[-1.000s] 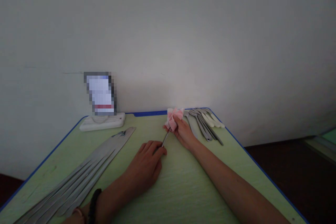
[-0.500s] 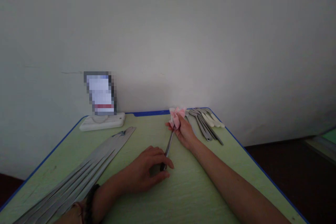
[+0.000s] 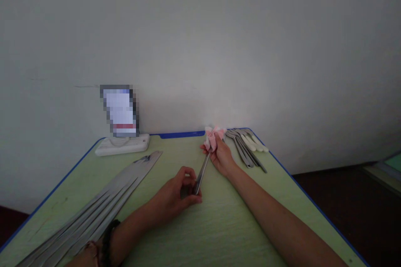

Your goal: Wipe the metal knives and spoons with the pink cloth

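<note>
My left hand (image 3: 175,190) grips the near end of a slim metal piece of cutlery (image 3: 202,174) between thumb and fingers. It slants up and away over the table, and its far end is hidden in a crumpled pink and white cloth (image 3: 214,137). My right hand (image 3: 223,156) is closed round that cloth and the cutlery's far end. Just right of the right hand lie several metal spoons and other cutlery (image 3: 241,148), some with cream-white handles (image 3: 255,144).
A long grey, pleated flat item (image 3: 115,192) lies along the left side of the green table (image 3: 175,242). At the back left, a phone (image 3: 120,112) with a blurred screen stands on a white base (image 3: 123,145). A grey wall (image 3: 200,50) rises directly behind the table.
My left fingers have shifted round the cutlery's near end, which is tilted up slightly. My right hand and the cloth have moved a little to the right.
</note>
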A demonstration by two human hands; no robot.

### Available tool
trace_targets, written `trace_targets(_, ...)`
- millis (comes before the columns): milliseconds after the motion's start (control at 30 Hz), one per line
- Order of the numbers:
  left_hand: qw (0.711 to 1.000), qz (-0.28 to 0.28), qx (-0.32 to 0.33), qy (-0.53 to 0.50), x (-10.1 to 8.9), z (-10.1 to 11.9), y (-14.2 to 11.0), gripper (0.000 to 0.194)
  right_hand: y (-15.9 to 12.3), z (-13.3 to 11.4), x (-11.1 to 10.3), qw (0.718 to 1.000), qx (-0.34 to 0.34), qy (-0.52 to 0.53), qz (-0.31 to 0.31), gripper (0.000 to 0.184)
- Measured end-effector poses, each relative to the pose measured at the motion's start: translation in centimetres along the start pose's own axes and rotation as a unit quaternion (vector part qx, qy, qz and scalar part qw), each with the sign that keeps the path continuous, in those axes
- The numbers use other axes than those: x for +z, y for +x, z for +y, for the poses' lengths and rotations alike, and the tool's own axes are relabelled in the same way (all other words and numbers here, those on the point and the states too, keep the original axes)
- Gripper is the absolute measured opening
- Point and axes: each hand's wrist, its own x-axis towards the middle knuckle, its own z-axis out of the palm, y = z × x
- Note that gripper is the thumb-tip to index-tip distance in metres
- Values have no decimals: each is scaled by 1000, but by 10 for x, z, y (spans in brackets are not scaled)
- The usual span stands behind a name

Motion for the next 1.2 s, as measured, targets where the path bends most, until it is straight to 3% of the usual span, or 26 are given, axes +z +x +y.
trace_targets(333, 995, 85, -43, -18, -2, -4, 5, 21, -9, 2, 3, 995, -4, -60, -85, 35)
trace_targets(533, 986, 153, -72, 7, -1, 2, 8, 21, -8, 4, 4, 992, -36, -68, -96, 35)
trace_targets(633, 981, 156, -95, 58, -1, 7, 8, 18, -7, 5, 3, 990, -49, -92, -92, 37)
trace_targets(767, 977, 154, -108, 97, -2, 9, 8, 32, -12, 11, 5, 985, -49, -127, -102, 42)
trace_targets(1000, 975, 177, -112, 72, -3, 7, 8, 34, -28, 24, 16, 967, -52, -215, -128, 48)
trace_targets(1200, 973, 196, -114, 55, -5, 7, 8, 32, -35, 25, 21, 962, -55, -232, -135, 47)
